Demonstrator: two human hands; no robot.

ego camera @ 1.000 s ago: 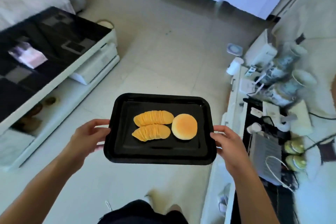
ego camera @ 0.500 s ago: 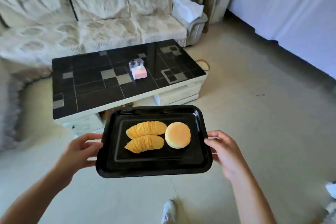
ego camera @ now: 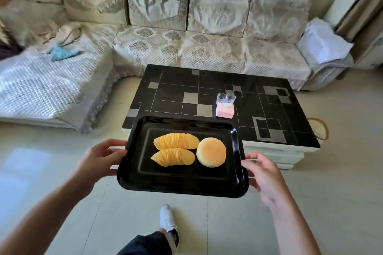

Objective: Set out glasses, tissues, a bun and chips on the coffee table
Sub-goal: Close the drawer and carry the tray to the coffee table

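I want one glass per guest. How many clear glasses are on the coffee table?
2: both glasses stand side by side on the coffee table, just behind the pink tissue pack. None looks hidden.

Pale tiled floor (ego camera: 310,203) fills the near ground, catching a soft patch of daylight at the left. Beyond it runs a long corner sofa (ego camera: 207,47) in cream patterned covers, three back cushions lined up along the wall, its chaise end (ego camera: 41,85) stretching out on the left with a small blue cloth (ego camera: 62,53) lying on it. A folded pale blanket (ego camera: 323,43) sits on the sofa's right arm. Beige curtains (ego camera: 364,0) hang at the far right corner.
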